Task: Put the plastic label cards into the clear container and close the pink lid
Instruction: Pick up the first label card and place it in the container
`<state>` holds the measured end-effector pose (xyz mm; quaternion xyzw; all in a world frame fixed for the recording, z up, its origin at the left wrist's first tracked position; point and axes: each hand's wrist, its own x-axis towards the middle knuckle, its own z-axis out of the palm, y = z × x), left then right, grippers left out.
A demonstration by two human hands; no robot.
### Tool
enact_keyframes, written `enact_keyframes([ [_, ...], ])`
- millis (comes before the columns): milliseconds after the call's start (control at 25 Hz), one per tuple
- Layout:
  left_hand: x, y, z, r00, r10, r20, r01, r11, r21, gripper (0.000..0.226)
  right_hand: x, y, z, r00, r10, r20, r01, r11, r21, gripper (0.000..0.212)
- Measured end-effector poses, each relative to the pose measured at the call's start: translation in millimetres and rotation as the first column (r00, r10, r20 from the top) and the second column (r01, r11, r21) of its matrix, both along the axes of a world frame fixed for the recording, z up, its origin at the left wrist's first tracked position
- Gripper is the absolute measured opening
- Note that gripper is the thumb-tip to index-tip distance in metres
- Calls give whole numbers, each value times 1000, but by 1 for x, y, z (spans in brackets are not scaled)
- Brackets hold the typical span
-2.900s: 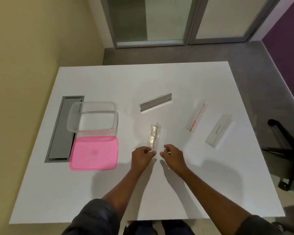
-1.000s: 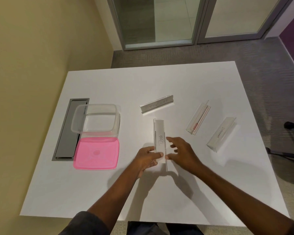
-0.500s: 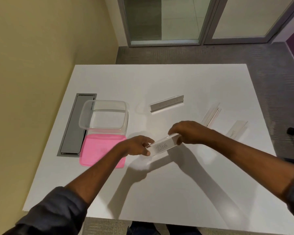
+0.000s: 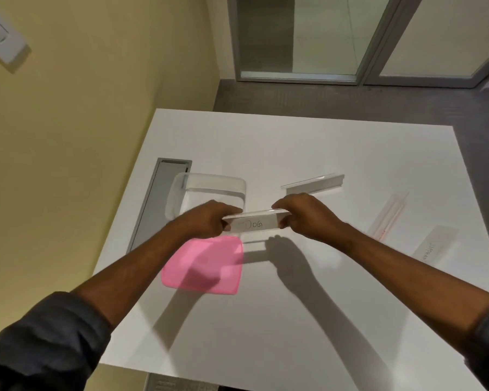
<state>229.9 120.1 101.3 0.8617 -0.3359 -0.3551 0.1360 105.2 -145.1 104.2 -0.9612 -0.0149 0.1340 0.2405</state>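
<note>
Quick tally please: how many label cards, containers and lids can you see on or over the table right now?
Label cards: 4 (the one marked "Dog" held in both hands, one grey, one with a red stripe, one at the right edge)
Clear containers: 1
Pink lids: 1
Total: 6
</note>
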Motion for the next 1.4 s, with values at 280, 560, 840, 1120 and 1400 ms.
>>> enact_keyframes([
  [280, 87, 50, 0, 924, -30, 381, 32, 999, 3, 61, 90, 67, -21, 995, -33, 96, 41, 996, -82, 29],
  [560, 126, 67, -38, 891, -113, 440, 88, 993, 77, 47, 142, 99, -63, 999, 25, 20, -20, 978, -209, 28],
  [840, 133, 65, -77, 869, -164, 467, 100, 982, 159, 45, 156, 124, -103, 994, 105, -15, -102, 911, -400, 26],
  [1120, 130, 61, -98, 840, -239, 487, 128, 960, 250, 35, 156, 131, -121, 989, 124, -78, -146, 872, -467, 28],
  [1400, 128, 60, -105, 828, -221, 515, 104, 963, 248, 40, 156, 133, -124, 992, 104, -68, -124, 861, -494, 29],
])
